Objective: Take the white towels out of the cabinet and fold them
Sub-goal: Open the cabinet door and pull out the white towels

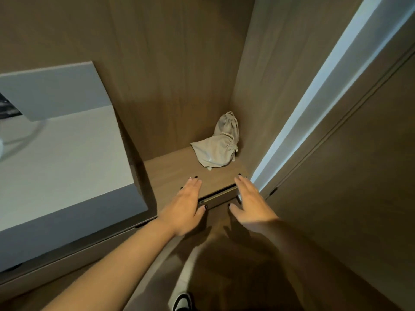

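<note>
Now: white towel (216,144) bunched at back-right corner of cabinet shelf (170,173), untouched. Left hand (186,205) & right hand (249,198) at shelf's front edge, fingers straight, together, holding nothing. Removal + folding both pending.

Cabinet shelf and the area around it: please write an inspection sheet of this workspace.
Surface: wooden cabinet shelf, lit.
Job's things: one crumpled pale cloth in the back right corner; not folded.
Clutter: nothing seen.
Hands: left hand and right hand open, fingers straight, at the shelf's front edge, apart from the cloth.
Cables: nothing seen.
Surroundings: white counter to the left, light strip on the right, shoe below.
</note>
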A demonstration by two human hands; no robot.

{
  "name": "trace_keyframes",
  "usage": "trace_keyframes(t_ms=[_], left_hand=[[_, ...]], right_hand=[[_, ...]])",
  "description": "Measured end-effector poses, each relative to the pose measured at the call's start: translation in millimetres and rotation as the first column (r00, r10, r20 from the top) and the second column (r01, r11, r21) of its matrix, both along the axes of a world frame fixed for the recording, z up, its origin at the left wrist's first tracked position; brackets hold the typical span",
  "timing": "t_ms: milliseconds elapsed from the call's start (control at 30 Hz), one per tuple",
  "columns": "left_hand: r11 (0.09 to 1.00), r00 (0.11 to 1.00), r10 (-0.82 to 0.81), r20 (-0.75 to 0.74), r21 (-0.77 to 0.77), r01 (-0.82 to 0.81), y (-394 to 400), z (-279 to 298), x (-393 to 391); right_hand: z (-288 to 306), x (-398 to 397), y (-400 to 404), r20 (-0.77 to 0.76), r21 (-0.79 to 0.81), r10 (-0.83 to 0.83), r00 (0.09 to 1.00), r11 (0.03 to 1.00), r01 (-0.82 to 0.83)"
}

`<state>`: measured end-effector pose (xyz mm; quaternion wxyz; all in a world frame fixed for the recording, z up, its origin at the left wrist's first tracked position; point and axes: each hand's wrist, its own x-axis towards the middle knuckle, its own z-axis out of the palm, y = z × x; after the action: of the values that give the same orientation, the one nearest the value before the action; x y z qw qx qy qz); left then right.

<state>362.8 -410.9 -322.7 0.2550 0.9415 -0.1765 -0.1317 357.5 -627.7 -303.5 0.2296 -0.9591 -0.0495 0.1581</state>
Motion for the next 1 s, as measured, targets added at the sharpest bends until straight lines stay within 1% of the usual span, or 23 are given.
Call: trace_keyframes(t_ms=[67,167,233,333,400,433,467,533,633,700,833,1000], left_hand=[[0.999,0.999,0.037,-0.036,0.004,-0.036,-10.3,-8.0,8.8],[0.996,0.995,0.086,-0.056,0.011,-0.085,-26.5,-20.9,22.5],[0.989,0.987,0.148,-0.061,0.009,-0.147,-38.0,-30.5,29.0],[0.966,0.965,0.259,-0.039,0.036,-0.257,-59.1,-43.6,29.9],[0.938,0.938,0.345,-0.037,0.052,-0.343,-75.7,-51.4,25.2],[0.922,0.922,0.385,-0.038,0.056,-0.383,-84.0,-55.4,23.1],[0.909,0.908,0.416,-0.045,0.056,-0.414,-92.7,-59.5,21.6],[0.881,0.878,0.474,-0.062,0.047,-0.472,-108.6,-69.4,19.1],[0.848,0.844,0.53,-0.083,0.041,-0.528,-126.8,-85.3,15.4],[0.826,0.82,0.563,-0.104,0.031,-0.564,-133.8,-96.6,11.4],[0.809,0.801,0.584,-0.129,0.015,-0.587,-132.4,-129.4,7.8],[0.806,0.799,0.591,-0.112,0.05,-0.59,-120.0,-194.2,4.9]], right_hand=[[-11.5,14.9,-11.9,-0.03,0.002,0.024,0.999,1.0,-0.024],[-24.4,40.7,-32.4,-0.046,0.015,0.075,0.996,0.997,-0.075],[-30.3,57.6,-44.9,-0.064,0.025,0.109,0.992,0.994,-0.108],[-38.8,78.5,-65.2,-0.065,0.03,0.225,0.972,0.974,-0.223],[-47.2,91.3,-80.9,-0.028,0.042,0.335,0.942,0.942,-0.333],[-51.6,98.9,-87.9,-0.028,0.058,0.376,0.926,0.925,-0.374],[-55.4,105.9,-94.1,-0.063,0.08,0.395,0.917,0.917,-0.39],[-65.4,116.1,-104.6,-0.153,0.117,0.412,0.898,0.91,-0.398],[-86.2,121.9,-114.9,-0.217,0.147,0.437,0.873,0.899,-0.413],[-100.1,121.2,-115.7,-0.248,0.139,0.436,0.865,0.9,-0.414],[-131.9,117.5,-104.9,-0.27,0.168,0.389,0.881,0.92,-0.355],[-188.4,110.8,-88.5,-0.261,0.201,0.406,0.876,0.91,-0.362]])
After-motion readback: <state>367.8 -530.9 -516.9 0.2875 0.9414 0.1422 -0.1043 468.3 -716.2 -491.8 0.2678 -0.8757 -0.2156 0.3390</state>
